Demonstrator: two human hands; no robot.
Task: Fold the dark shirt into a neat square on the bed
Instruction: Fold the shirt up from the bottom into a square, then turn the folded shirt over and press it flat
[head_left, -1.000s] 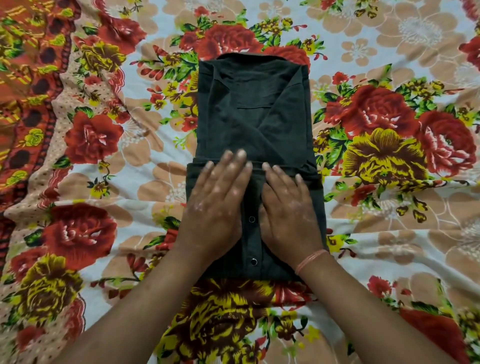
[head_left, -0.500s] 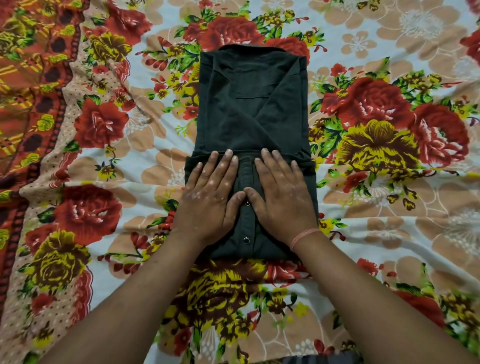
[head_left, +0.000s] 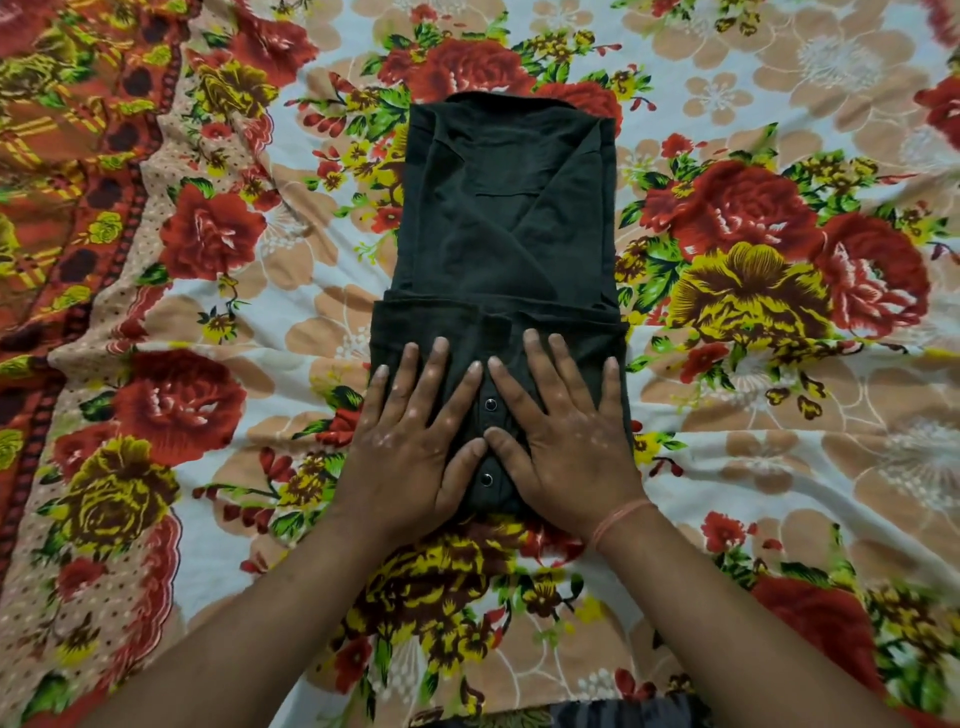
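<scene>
- A dark green-black cotton shirt (head_left: 498, 249) lies on a bed covered by a floral sheet (head_left: 779, 130) of red roses, yellow blooms and beige flowers.
- The shirt forms a narrow upright rectangle, its near end folded up over the body as a wider band.
- The left hand (head_left: 415, 447) lies palm down on the left half of that band, fingers spread flat, gripping nothing.
- The right hand (head_left: 566, 441) lies palm down on the right half, likewise flat and spread, with nothing in its grip.
- The thumbs nearly touch over the placket, where two dark snap buttons (head_left: 490, 404) show.
- An orange thread bracelet (head_left: 618, 519) circles the right wrist.
</scene>
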